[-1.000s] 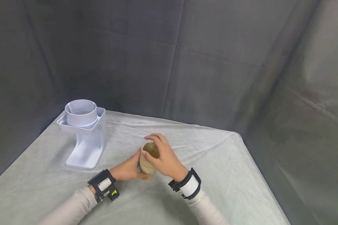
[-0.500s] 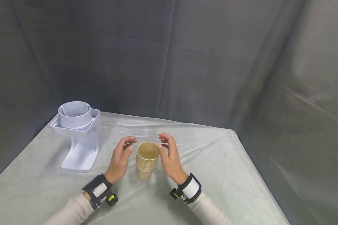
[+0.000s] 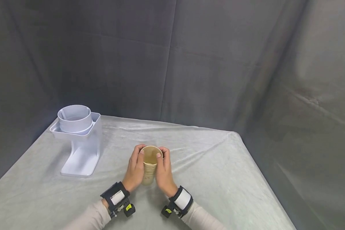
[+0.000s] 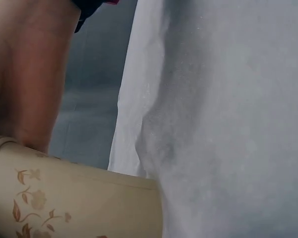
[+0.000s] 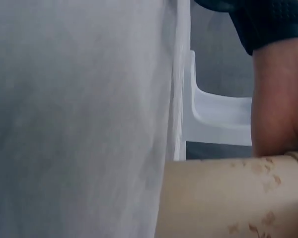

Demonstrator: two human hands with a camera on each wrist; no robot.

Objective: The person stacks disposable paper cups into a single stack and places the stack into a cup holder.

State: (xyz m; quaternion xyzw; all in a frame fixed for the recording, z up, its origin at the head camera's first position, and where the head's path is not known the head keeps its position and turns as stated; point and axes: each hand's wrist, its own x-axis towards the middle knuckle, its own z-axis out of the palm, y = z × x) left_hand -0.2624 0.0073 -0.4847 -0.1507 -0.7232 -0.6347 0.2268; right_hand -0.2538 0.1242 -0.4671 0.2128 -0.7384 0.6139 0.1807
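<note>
A stack of beige paper cups stands upright on the cloth-covered table in the head view, open end up. My left hand grips it from the left, its thumb near the rim and its fingers around the far side. From the right, my right hand holds the same stack in a mirrored way. A brown flower print shows on the lowest cup in the left wrist view, and its base meets the cloth. Most of my fingers are out of sight in both wrist views.
At the left of the table stands a white plastic stand with a flat foot and a tray-like top. A round white container sits in that top. Grey curtains hang behind the pale table cloth.
Both hands came off the stack, which half a second ago stood upright between them, and now they have closed in on it from either side. The stand has not moved on the table.
</note>
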